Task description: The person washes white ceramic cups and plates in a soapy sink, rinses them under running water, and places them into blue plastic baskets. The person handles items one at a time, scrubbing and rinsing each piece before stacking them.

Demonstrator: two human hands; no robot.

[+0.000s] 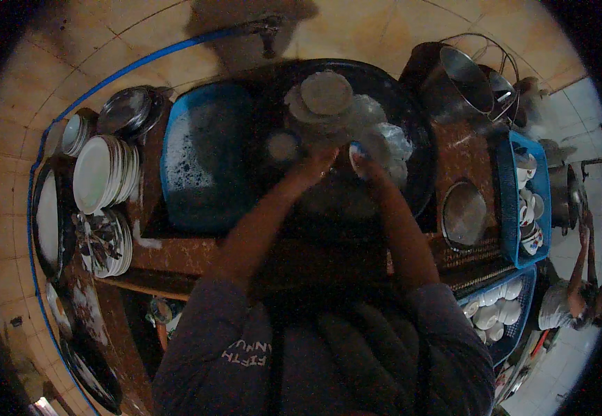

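Observation:
Both my hands are over a large round dark basin [423,151] that holds dishes, among them a round pale bowl or plate [327,92] at the back. My left hand [324,161] is near the basin's middle, blurred and dim; whether it grips anything is unclear. Close to its right, my right hand [362,160] has a small white and blue item [354,152] at its fingers, perhaps a cup or spoon. Crumpled clear plastic or shiny dishware [397,139] lies right of the hands. A smaller round item [283,146] lies to their left.
A blue tub [173,156] of sudsy water stands left. Stacked white plates [93,174] and cutlery [100,242] are farther left. Metal pots [457,83], a round metal lid or tray [464,214], a blue basket [509,208] of cups and a basket of white bowls [496,312] stand right. Another person [566,301] is far right.

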